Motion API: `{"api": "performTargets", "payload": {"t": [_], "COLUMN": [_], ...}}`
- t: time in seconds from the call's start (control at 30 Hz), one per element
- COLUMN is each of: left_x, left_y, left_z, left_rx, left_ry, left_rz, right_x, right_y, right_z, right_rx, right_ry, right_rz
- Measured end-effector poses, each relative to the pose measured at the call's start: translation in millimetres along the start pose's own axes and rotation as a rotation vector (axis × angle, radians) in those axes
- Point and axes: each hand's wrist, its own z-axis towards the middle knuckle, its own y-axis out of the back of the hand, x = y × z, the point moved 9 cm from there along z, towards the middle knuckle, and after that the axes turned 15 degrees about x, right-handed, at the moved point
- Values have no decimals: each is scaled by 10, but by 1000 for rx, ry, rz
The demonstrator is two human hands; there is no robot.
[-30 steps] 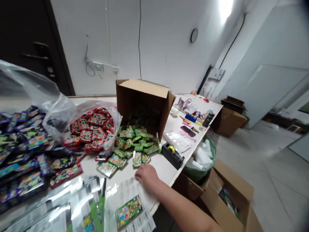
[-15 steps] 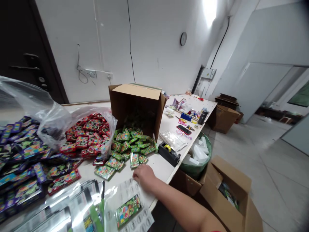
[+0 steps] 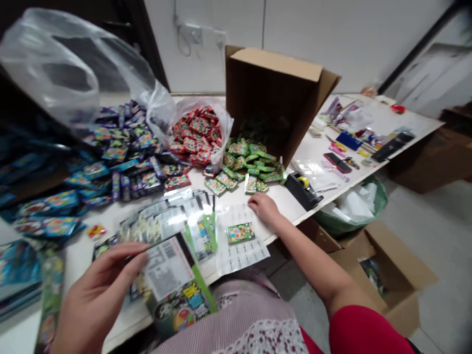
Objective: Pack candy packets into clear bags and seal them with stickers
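Foil-backed printed packet (image 3: 169, 270), barcode label up, at the white table's (image 3: 83, 260) front edge, pinched by the left hand (image 3: 98, 295), fingers closed on its edge. Right hand (image 3: 263, 206), open and ungripping, rests on a printed clear sheet (image 3: 239, 250), beside stacked foil packets (image 3: 165, 226).

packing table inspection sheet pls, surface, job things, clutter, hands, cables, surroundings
surface: white table, crowded with packets
job's things: green packets before tipped cardboard box; red packets in plastic bag; purple-edged packets
clutter: tape dispenser, phone
hands: left hand grips printed pouch; right hand rests on printed sheet
cables: white cable looped by wall socket
surroundings: green-lined bin, cardboard box on floor
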Motion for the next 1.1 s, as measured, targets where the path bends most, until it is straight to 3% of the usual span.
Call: {"api": "performTargets", "payload": {"t": [0.1, 0.77, 0.97, 1.1], "left_x": [143, 20, -28, -66], "left_y": [-56, -132, -144, -143], "left_z": [14, 56, 65, 60], "left_rx": [37, 92, 96, 94], "left_ry": [86, 78, 51, 4], "left_rz": [-133, -205, -225, -264], "right_x": [-18, 93, 0, -87], "right_y": [-5, -7, -6, 176], "right_z": [3, -98, -118, -105], "right_rx": [-2, -22, 2, 17], "right_ry": [12, 34, -29, -31], "right_rz": [4, -18, 105, 259]}}
